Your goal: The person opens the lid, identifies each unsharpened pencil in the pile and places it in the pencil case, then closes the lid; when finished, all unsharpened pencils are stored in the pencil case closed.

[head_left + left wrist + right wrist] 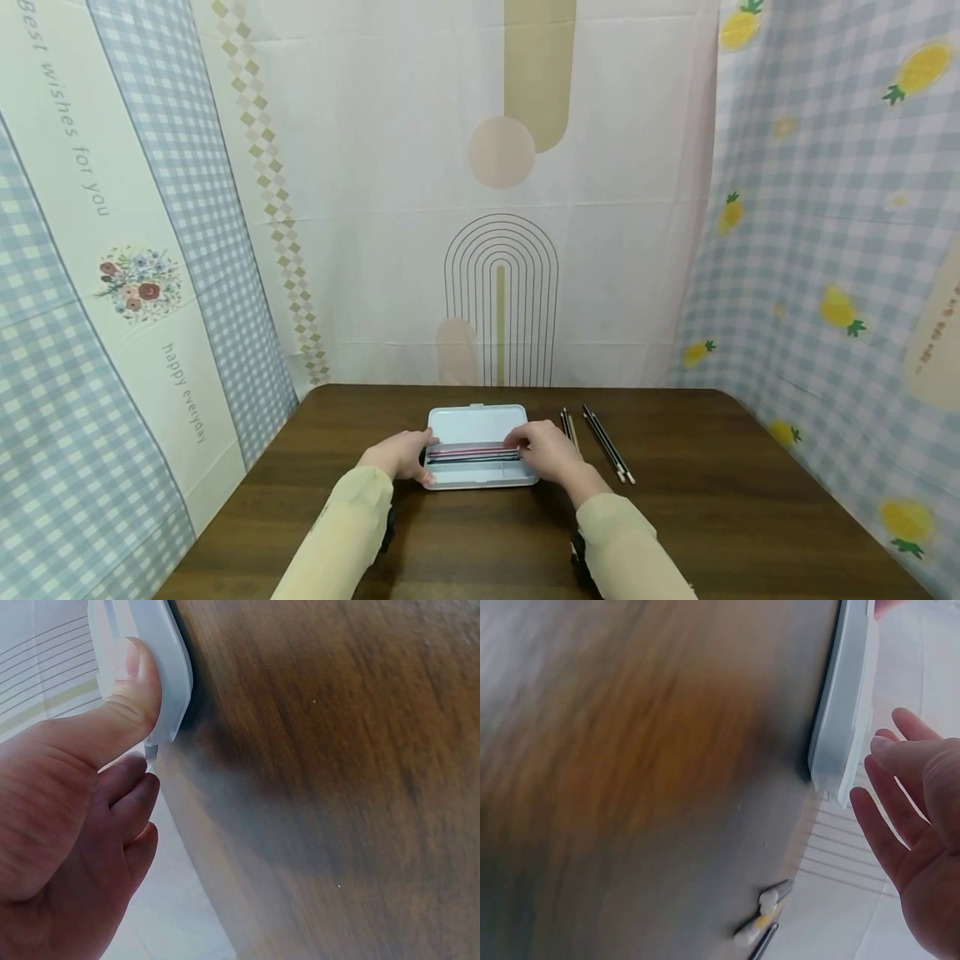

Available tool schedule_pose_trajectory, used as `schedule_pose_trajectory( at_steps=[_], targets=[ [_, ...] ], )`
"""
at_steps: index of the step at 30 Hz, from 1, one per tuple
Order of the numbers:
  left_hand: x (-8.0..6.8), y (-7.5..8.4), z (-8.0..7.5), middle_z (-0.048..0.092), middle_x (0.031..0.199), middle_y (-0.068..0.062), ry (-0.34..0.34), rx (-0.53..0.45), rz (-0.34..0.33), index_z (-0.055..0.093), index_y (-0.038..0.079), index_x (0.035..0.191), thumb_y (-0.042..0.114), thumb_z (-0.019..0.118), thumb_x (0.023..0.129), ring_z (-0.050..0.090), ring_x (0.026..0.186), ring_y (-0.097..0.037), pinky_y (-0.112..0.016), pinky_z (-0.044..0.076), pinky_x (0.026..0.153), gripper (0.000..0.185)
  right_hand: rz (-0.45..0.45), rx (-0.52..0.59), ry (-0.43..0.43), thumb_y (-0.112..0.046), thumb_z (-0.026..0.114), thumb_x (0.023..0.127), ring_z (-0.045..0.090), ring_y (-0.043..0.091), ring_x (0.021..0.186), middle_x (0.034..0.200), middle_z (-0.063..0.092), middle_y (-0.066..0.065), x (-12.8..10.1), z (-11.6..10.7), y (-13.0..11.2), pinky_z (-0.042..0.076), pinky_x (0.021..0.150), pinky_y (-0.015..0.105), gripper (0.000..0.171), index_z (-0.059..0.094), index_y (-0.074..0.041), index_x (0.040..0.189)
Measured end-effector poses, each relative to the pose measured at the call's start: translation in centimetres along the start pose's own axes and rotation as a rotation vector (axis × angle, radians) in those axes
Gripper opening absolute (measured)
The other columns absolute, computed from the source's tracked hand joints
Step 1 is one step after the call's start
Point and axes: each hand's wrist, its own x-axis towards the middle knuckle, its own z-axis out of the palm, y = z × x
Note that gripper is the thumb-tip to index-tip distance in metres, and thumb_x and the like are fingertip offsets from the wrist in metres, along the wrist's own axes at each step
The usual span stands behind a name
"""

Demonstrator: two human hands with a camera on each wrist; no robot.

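Observation:
A white pencil case (477, 422) lies open at the middle of the dark wooden table (720, 517), its lid flat behind a tray holding several pencils (472, 455). My left hand (420, 458) holds the case's left end. In the left wrist view its thumb (139, 682) presses on the case's white rim (174, 675), with the fingers curled underneath. My right hand (527, 444) hovers at the case's right end, over the pencil tips. In the right wrist view its fingers (889, 776) are straight and spread, just off the case's edge (846, 712).
Two small groups of loose pencils (606, 454) lie on the table right of the case, the nearer group (569, 427) close to my right hand; their ends (763, 921) show in the right wrist view. Patterned cloth walls (135, 292) enclose the table on three sides.

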Motion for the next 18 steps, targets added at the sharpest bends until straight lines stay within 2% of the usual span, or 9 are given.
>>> schedule_pose_trajectory(
  at_steps=[9, 18],
  targets=[
    [0.0, 0.0, 0.1, 0.048, 0.162, -0.019, -0.004, 0.008, -0.009, 0.062, 0.006, 0.150, 0.022, 0.094, 0.081, 0.051, 0.145, -0.040, -0.056, 0.039, 0.120, 0.078, 0.073, 0.037, 0.023, 0.004, 0.070, 0.099, 0.067, 0.019, 0.096, 0.108, 0.077, 0.004, -0.9, -1.3, 1.3, 0.059, 0.094, 0.048, 0.022, 0.084, -0.012, 0.107],
    [-0.2, 0.2, -0.2, 0.048, 0.163, -0.020, -0.005, 0.002, -0.010, 0.062, 0.006, 0.150, 0.021, 0.094, 0.081, 0.051, 0.145, -0.040, -0.055, 0.040, 0.119, 0.077, 0.118, 0.037, 0.043, 0.003, 0.071, 0.097, 0.063, 0.015, 0.091, 0.104, 0.076, 0.000, -1.4, -2.2, 2.2, 0.058, 0.090, 0.045, 0.023, 0.084, -0.014, 0.106]
  ],
)
